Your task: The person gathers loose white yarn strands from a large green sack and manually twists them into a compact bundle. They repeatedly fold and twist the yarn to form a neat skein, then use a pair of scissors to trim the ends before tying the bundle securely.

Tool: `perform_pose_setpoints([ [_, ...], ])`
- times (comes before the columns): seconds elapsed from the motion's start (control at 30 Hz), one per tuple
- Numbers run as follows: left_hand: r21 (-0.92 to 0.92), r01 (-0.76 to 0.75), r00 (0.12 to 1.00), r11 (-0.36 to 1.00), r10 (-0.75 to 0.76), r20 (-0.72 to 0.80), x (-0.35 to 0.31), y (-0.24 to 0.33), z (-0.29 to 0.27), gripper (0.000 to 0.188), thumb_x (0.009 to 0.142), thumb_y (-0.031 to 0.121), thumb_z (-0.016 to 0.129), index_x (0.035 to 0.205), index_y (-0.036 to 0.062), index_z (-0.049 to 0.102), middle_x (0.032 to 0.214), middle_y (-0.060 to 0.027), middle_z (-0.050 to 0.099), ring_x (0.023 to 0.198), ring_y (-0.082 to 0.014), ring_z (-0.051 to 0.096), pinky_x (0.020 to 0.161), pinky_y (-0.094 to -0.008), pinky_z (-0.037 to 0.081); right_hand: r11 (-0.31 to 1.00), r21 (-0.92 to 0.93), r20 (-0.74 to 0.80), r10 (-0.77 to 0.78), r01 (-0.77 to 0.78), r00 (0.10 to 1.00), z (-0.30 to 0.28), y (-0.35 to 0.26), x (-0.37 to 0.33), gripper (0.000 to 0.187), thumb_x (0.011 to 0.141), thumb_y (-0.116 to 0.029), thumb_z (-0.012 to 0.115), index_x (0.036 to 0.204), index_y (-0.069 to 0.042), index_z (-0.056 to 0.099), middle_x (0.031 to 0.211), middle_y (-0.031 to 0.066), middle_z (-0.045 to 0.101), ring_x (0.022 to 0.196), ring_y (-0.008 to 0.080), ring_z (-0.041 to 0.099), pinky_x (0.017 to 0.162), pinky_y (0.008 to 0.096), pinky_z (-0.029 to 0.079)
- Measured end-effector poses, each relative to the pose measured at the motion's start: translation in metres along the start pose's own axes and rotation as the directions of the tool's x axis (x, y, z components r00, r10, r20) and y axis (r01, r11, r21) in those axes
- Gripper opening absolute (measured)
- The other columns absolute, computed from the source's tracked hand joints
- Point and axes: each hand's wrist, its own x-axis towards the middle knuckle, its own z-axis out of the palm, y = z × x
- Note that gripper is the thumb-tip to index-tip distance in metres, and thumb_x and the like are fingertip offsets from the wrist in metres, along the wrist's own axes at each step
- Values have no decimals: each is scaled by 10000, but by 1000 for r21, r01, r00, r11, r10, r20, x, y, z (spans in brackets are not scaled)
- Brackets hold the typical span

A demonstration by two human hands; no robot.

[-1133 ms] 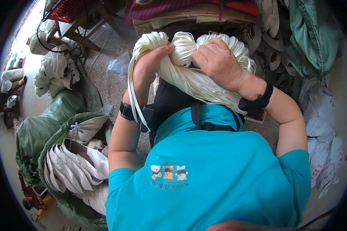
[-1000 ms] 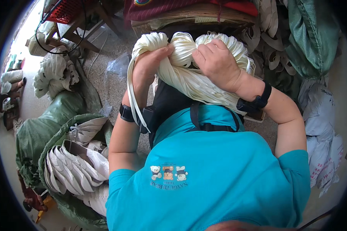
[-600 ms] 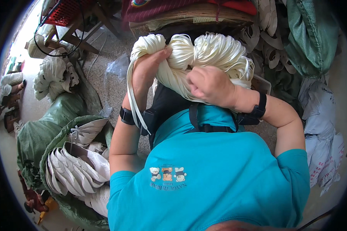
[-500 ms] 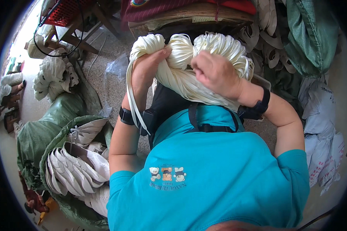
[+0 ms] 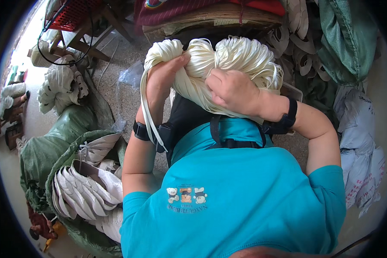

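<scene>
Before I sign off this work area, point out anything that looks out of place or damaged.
A crumpled clear plastic bag lies on the speckled floor, like litter. Loose ends from the bundle of cream laces dangle untidily past the left hand. No clear damage shows.

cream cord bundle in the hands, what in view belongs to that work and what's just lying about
In use:
cream cord bundle
left hand, holding its left end
right hand, curled over it, grip unclear

Apparently just lying about:
clear plastic
red basket
pale shoe pieces in a green sack
</scene>
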Motion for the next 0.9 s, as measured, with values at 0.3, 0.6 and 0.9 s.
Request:
perform_pose_setpoints([
  [0.3,-1,20,1000,1000,-20,-4,0,1,1,251,862,113,726,1081,-2,683,979,-73,697,863,-157,663,764,-301,529,995,-86,-116,-57,47,992,-19,14,14,286,702,-44,696,948,-45,550,943,99,494,776,255,614,668,378,510],
  [0.6,39,13,1000,999,-12,-24,0,2,1,217,841,104,735,1021,-7,686,930,-63,688,838,-153,650,755,-306,519,924,-382,43,30,-11,999,-14,-23,-4,146,752,-103,624,836,-54,515,758,52,505,732,198,607,619,301,488],
  [0.9,28,33,999,999,-33,-10,1,5,5,227,834,99,745,1026,-2,679,931,-57,683,827,-146,643,747,-301,517,979,153,14,-138,134,990,-42,-24,11,214,739,-75,690,913,-88,566,782,70,571,797,244,594,773,363,470],
])
